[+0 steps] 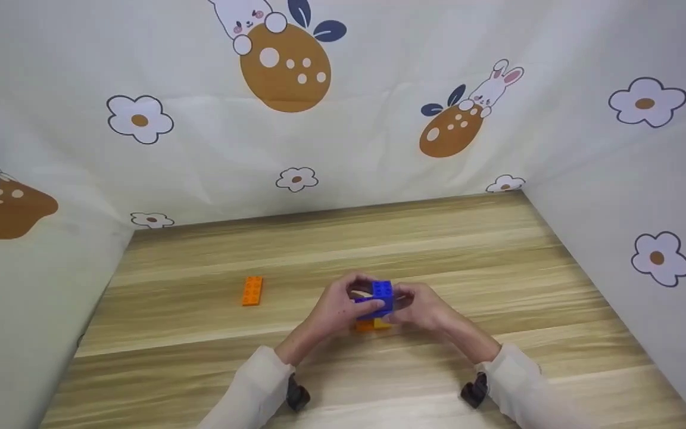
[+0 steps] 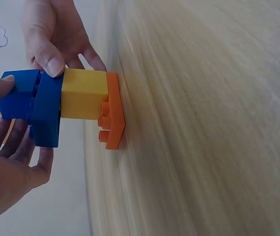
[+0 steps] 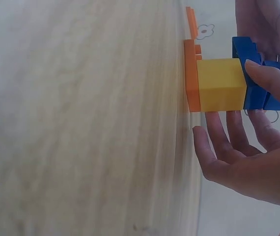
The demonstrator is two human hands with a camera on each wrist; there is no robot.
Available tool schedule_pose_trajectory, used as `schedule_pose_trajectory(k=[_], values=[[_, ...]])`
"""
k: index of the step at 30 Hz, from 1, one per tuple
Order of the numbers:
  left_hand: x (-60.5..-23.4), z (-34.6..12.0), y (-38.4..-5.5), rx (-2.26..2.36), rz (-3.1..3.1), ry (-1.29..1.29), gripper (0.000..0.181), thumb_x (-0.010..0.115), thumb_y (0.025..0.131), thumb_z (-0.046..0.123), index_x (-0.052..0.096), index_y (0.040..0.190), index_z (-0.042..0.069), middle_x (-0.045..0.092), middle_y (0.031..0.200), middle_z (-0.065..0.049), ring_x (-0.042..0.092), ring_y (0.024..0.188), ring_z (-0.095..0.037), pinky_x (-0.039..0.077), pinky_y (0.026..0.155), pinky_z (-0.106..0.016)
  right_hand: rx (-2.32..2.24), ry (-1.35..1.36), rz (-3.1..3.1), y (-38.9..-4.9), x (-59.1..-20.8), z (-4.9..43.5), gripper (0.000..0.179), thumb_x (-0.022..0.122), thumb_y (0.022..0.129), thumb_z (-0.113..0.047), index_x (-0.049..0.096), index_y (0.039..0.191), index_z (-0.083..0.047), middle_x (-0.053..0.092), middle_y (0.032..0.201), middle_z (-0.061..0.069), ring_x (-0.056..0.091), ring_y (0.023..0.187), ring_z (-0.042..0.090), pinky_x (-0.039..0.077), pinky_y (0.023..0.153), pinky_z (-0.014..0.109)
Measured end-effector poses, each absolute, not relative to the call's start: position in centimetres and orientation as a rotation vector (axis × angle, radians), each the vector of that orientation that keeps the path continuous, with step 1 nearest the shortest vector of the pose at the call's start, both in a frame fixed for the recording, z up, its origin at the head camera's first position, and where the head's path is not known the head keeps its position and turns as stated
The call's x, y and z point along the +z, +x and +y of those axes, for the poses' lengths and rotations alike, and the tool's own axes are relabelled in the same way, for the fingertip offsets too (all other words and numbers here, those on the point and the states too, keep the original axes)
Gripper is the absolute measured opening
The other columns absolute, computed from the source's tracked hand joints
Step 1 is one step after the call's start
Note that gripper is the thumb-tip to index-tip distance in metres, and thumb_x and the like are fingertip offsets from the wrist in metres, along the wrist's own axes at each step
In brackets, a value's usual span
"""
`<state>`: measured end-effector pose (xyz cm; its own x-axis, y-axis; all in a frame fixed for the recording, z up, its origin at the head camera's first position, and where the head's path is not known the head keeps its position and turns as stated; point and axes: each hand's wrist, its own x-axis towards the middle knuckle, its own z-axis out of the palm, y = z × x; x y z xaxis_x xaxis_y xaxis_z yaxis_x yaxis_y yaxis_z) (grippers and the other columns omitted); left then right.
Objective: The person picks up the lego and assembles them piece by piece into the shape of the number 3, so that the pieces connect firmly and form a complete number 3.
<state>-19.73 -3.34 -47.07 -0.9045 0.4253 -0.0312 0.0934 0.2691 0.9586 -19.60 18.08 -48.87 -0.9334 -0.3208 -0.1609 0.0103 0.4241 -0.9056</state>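
A stack of toy building bricks stands on the table. An orange plate brick lies at its bottom, with studs showing at one end. On it sits a yellow brick, then a flat blue plate brick that juts out to one side. The blue block tops the stack. My left hand holds this block between thumb and fingers. From the other side my right hand grips the blue plate brick, its thumb pressed on the face and its fingers behind the stack.
Another orange plate brick lies alone on the wooden table, left of the hands. Pale cloth printed with flowers and rabbits walls the table at the back and both sides. Each wrist carries a small black device.
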Motion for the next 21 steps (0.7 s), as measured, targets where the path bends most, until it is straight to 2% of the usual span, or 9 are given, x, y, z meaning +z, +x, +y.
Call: schedule_pose_trajectory(k=[9,21], values=[[-47.11,-3.59,-19.78,1.655,2.268,0.456,0.046,0.078,0.086,0.039,0.064,0.123,0.017,0.067,0.122,-0.005,0.065,0.112,-0.022,0.056,0.097,-0.043,-1.5,-0.254,2.373,-19.54,-48.66,17.94,0.037,0.085,0.075,-0.009,0.07,0.108,-0.002,0.074,0.108,0.015,0.07,0.1,0.023,0.057,0.088,0.033],[-47.36,-3.61,-19.85,1.657,2.277,0.452,0.043,0.081,0.084,0.036,0.067,0.12,0.018,0.068,0.12,-0.002,0.064,0.112,-0.021,0.057,0.096,-0.04,-1.48,-0.215,2.378,-19.5,-48.36,17.98,0.036,0.086,0.075,-0.01,0.07,0.107,-0.003,0.074,0.109,0.013,0.07,0.101,0.023,0.056,0.092,0.037]])
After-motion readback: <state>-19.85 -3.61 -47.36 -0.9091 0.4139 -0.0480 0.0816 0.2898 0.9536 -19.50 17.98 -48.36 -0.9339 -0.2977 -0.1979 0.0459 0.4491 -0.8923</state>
